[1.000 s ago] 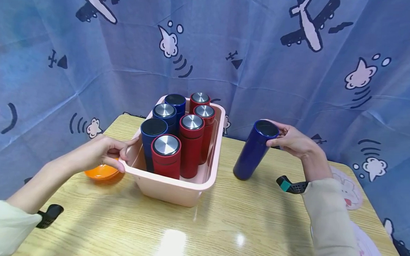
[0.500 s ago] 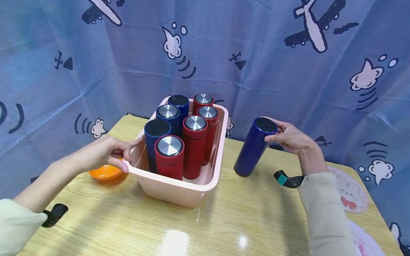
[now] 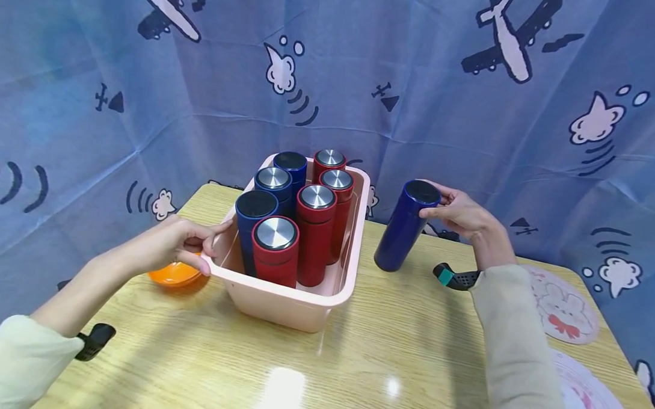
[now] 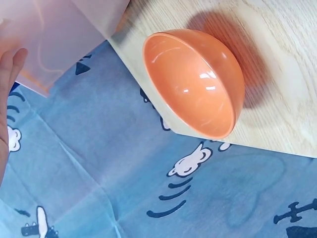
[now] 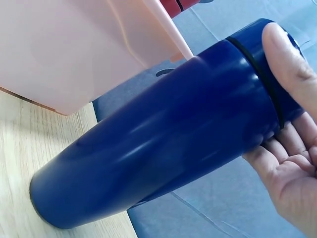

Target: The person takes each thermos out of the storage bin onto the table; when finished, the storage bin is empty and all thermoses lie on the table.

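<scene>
In the head view my right hand [image 3: 464, 214] grips a dark blue thermos bottle [image 3: 399, 231] by its black-topped cap, thumb on the near side. The right wrist view shows the bottle [image 5: 153, 134] whole, its base close over the wooden table. My left hand [image 3: 182, 243] pinches the near left corner of a pale pink plastic bin [image 3: 280, 314]. Inside the bin, red thermos bottles [image 3: 311, 246] with silver lids stand on the right and blue ones [image 3: 253, 226] on the left. The bin's wall [image 4: 69, 34] shows at upper left in the left wrist view.
An orange bowl [image 4: 198, 84] sits on the table left of the bin, partly behind my left hand in the head view. Two round printed mats [image 3: 564, 309] lie at the table's right edge. A blue patterned curtain [image 3: 332, 66] hangs behind the table.
The blue bottle in my right hand has moved slightly up in the head view and closer to the bin. My left hand keeps its hold on the bin's rim. The view has shifted slightly.
</scene>
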Demonstrator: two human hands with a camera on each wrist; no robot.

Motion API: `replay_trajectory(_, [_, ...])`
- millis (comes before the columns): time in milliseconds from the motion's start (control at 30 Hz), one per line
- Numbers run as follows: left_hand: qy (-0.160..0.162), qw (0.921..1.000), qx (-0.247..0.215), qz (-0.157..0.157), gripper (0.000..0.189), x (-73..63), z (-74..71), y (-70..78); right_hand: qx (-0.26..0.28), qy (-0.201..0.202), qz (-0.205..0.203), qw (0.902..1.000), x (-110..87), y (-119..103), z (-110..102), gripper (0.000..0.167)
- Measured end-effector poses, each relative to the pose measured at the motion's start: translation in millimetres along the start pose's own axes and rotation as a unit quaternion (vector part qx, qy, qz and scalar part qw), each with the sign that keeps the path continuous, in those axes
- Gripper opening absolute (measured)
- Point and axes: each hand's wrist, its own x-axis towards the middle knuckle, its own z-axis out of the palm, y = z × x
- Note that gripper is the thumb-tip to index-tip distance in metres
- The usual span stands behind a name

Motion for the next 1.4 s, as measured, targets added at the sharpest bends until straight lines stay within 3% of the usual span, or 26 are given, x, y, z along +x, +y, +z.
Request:
replay_trajectory(133, [0.007, 0.9996, 0.018, 0.018, 0.023, 1.0, 0.8, -1.9, 0.001, 0.0, -0.005, 1.0, 5.9, -1, 1, 0.067])
replay_trajectory(267, [0.011, 0.9985, 0.037, 0.038, 0.022, 1.7, 1.8, -3.4, 0.009, -0.007, -0.018, 0.9998, 11.8, 0, 3, 0.058])
replay_trajectory(533, [0.007, 0.9999, 0.013, -0.005, 0.024, 1.1, 0.4, -2.6, 0.016, 0.001, -0.018, 0.9997, 19.4, -1, 7, 0.052])
replay_trajectory(867, [0.0, 0.9998, -0.008, -0.018, 0.022, 1.4, 0.3, -1.9, -0.008, 0.025, -0.003, 0.9996, 29.2, -3, 14, 0.078])
replay_trajectory(1000, [-0.004, 0.9995, -0.019, -0.024, 0.022, 1.8, 0.7, -1.7, -0.011, 0.028, 0.001, 0.9996, 30.9, -2, 16, 0.079])
replay_trajectory(1400, [0.003, 0.9998, 0.003, -0.017, 0.024, 0.8, 0.4, -0.9, -0.013, 0.028, 0.0, 0.9995, 36.1, -1, 16, 0.079])
